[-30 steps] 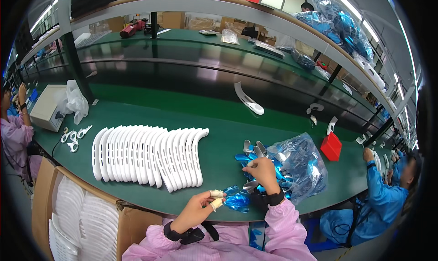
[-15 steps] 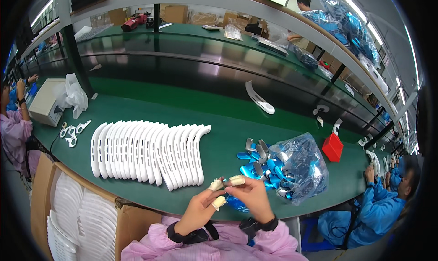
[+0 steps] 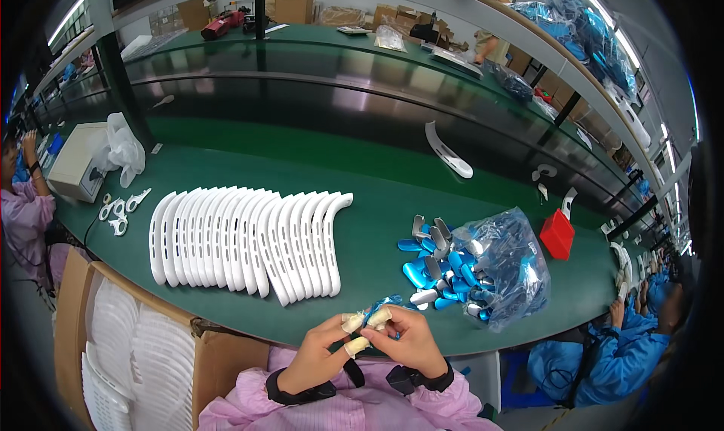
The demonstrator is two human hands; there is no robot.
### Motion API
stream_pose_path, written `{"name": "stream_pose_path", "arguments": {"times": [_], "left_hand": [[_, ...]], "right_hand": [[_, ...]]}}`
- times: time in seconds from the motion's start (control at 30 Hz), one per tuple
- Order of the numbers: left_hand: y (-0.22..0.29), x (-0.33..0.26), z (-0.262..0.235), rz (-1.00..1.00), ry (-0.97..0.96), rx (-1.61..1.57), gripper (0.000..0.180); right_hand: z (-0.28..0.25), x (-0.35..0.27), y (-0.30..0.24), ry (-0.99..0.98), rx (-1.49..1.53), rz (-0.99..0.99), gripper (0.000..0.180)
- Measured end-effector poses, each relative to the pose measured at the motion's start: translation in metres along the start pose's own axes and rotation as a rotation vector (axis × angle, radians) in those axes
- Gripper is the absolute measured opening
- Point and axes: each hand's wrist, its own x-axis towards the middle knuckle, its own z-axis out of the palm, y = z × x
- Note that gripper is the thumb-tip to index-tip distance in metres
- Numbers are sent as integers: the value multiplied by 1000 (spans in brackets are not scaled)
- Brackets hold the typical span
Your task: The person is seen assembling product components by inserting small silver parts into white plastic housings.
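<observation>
Close to the table's near edge my two hands meet, pale finger covers on several fingertips. A shiny strip of blue film stands up between the fingers; any part under it is hidden. My left hand is closed, pinching from the left, and my right hand grips from the right. Beyond them lies a heap of small curved blue and silver pieces, spilling beside a clear bluish plastic bag. To the left, white curved slotted parts stand in a tight row.
A cardboard box of white parts sits at lower left. White-handled scissors and a beige box lie at left. At right is a red bin. One white curved part rests farther back. Co-workers sit on both sides.
Blue film that hung below my right hand now shows above my fingertips. Both hands have drawn closer together around it. The whole view has shifted slightly.
</observation>
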Motion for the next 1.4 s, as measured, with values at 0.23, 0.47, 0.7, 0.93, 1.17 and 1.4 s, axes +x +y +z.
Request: {"name": "stream_pose_path", "arguments": {"times": [0.23,0.47,0.7,0.93,1.17,1.4], "left_hand": [[7,3,4,-26,6,-93,34],[2,4,-4,8,123,224,20],[3,7,1,2,155,99,18],[4,7,7,-157,85,-114,14],[-3,15,-8,-402,1,-525,24],[-1,25,8,-241,-46,-261,23]], "right_hand": [[-7,-1,4,-44,170,49,13],[-38,-3,1,594,-692,-471,18],[-43,-21,32,154,-909,-228,34],[-26,-10,1,65,3,-5,12],[-29,-12,6,28,91,-95,9],[-34,-11,5,-9,-163,-179,8]]}}
